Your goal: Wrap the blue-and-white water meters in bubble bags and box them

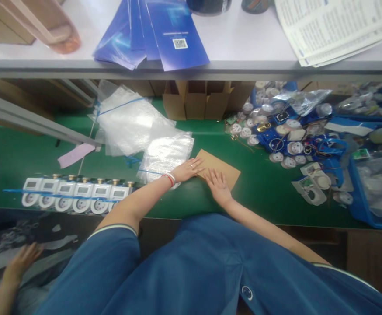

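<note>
A green worktop (171, 202) ran beneath my hands, with a pale shelf (243, 41) above and beyond them. On that shelf, blue leaflets (184, 26) bore a QR code (179, 43) below print too small to read; the printed sheets (338, 26), farther right, held rows of text I could not make out. The flat brown carton (224, 165) lay directly under my grip. My left hand (188, 169) rested on its left corner, fingers outstretched; my right hand (218, 187) lay palm down on its near side, fingers spread and uncurled. Just left of my left hand were clear plastic bags (168, 151); farther left, a row of white meters (82, 189), dial markings illegible. Well right of my right hand, blue casings (276, 144) were heaped.
</note>
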Available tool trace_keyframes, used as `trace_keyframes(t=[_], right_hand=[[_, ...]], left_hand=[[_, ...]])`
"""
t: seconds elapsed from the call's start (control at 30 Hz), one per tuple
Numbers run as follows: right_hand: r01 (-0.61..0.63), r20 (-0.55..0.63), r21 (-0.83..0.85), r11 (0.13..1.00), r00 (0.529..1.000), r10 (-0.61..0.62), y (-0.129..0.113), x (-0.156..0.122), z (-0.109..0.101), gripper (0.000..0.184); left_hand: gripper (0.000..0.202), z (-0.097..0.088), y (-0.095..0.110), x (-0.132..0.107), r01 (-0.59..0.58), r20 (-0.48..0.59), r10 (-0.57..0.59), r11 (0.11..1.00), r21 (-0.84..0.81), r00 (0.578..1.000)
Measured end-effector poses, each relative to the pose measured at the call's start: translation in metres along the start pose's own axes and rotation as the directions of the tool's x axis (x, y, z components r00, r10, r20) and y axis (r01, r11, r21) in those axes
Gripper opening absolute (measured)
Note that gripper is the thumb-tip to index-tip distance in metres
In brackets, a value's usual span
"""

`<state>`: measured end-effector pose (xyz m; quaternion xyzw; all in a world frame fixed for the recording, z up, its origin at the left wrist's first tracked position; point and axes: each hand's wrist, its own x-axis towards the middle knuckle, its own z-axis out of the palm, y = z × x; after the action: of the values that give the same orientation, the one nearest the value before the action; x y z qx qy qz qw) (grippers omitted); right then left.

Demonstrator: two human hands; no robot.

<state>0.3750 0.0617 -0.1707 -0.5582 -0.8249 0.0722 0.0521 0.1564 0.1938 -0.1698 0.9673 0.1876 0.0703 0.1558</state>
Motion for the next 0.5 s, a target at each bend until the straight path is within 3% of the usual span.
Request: trace_keyframes(t=[0.17,0.27,0.37,0.5], right_hand=[[0.000,0.013,0.019,1.000,1.000,0.000,0.001,0.003,-0.002,0.062],[0.025,0.027,0.017,1.000,0.999,-0.026,0.015,-0.005,-0.009,0.065],[0.064,0.037,-0.025,0.998,0.997,-0.064,0.051,-0.039,-0.021,0.067],[0.079,0.038,-0.080,0.994,0.996,-0.076,0.141,-0.107,-0.034,0.062]], left_hand=[[0.051,-0.002,0.009,-0.001,0.096,0.020,-0.095,0.993,-0.065,0.995],[0.049,0.001,0.024,0.009,0.165,0.008,-0.165,0.983,-0.081,0.986],[0.049,0.015,0.066,0.039,0.208,-0.016,-0.210,0.976,-0.068,0.978],[0.051,0.047,0.148,0.110,0.261,-0.094,-0.263,0.965,-0.033,0.960]])
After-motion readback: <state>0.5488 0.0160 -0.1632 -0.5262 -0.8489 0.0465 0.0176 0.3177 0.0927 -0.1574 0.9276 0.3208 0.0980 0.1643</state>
